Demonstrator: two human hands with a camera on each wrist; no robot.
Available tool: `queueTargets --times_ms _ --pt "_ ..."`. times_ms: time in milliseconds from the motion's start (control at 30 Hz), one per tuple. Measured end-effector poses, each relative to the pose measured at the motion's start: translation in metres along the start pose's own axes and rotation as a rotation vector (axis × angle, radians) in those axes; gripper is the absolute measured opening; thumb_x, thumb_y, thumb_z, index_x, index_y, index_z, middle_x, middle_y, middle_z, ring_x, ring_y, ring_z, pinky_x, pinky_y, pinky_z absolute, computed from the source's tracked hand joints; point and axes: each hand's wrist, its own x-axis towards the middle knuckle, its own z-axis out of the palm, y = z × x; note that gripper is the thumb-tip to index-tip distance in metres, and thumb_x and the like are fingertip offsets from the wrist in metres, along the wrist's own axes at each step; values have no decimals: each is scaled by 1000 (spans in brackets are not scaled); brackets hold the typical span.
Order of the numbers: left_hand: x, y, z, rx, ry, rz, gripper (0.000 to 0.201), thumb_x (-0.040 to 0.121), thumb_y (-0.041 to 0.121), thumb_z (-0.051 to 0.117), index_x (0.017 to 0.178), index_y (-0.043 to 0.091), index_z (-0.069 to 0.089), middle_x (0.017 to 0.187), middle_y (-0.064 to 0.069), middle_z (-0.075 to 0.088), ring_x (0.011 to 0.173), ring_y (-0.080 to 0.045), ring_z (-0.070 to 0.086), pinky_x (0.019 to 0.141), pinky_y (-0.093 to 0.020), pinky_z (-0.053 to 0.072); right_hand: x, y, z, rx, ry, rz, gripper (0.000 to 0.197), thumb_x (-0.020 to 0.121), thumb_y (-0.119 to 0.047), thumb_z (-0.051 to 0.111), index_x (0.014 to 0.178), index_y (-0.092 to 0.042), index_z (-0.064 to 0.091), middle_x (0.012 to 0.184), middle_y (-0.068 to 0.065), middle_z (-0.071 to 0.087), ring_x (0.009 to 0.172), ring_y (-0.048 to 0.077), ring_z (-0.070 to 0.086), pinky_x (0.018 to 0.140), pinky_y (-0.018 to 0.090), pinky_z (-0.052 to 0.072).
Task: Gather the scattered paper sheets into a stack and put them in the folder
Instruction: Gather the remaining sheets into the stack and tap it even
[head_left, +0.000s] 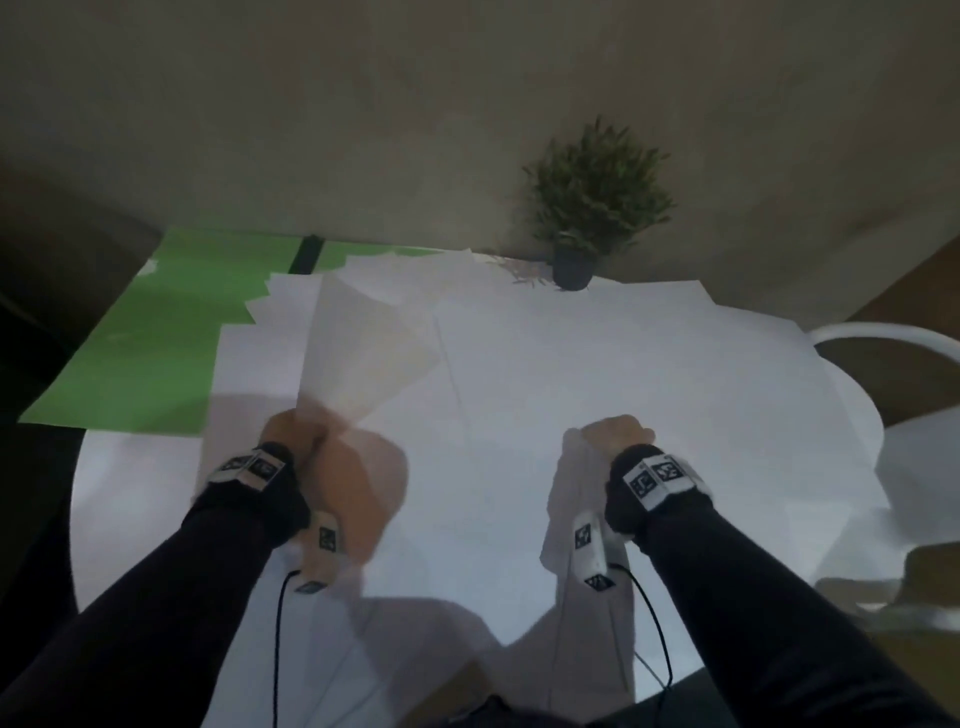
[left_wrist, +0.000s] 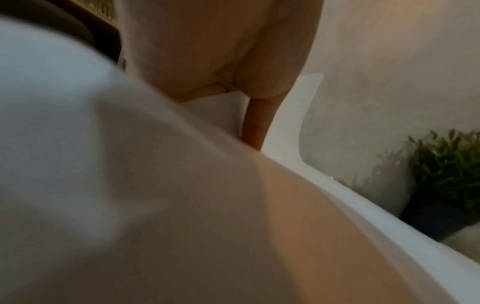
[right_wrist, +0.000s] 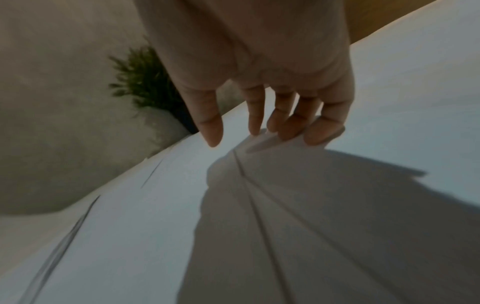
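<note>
Several white paper sheets (head_left: 571, 364) lie fanned and overlapping over a round white table (head_left: 130, 493). An open green folder (head_left: 150, 343) lies at the back left, partly under the sheets. My left hand (head_left: 291, 434) grips a sheet (head_left: 358, 353) that stands tilted up off the table; in the left wrist view this sheet (left_wrist: 130, 185) covers most of the picture below the palm (left_wrist: 233, 61). My right hand (head_left: 618, 431) holds the raised corner of a few sheets (head_left: 563, 499). The right wrist view shows its curled fingers (right_wrist: 285, 127) pinching that corner (right_wrist: 259, 142).
A small potted plant (head_left: 592, 208) stands at the table's far edge against the wall. A white chair (head_left: 883, 338) sits close to the table on the right. Dark floor lies beyond the table on the left.
</note>
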Motion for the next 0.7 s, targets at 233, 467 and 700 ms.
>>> queueTargets --times_ms 233,467,700 --pt "-10 4 29 4 38 13 32 90 6 51 118 -9 57 121 -28 59 112 -40 56 94 -39 42 -31 -36 14 474 130 110 65 71 -23 73 121 -2 37 110 12 47 90 27 53 70 31 43" --pt "-6 -2 25 -83 15 0 30 89 5 54 114 -12 58 117 -30 61 108 -41 58 97 -43 46 -39 -29 7 425 117 -119 39 82 -26 67 59 -13 39 61 1 42 66 21 45 53 26 33" --pt "-11 -2 23 -89 3 25 34 89 7 57 118 -10 56 119 -29 60 109 -40 56 92 -38 42 -54 -29 -33 507 398 -255 24 93 -13 50 110 1 61 100 17 62 97 33 59 71 28 40"
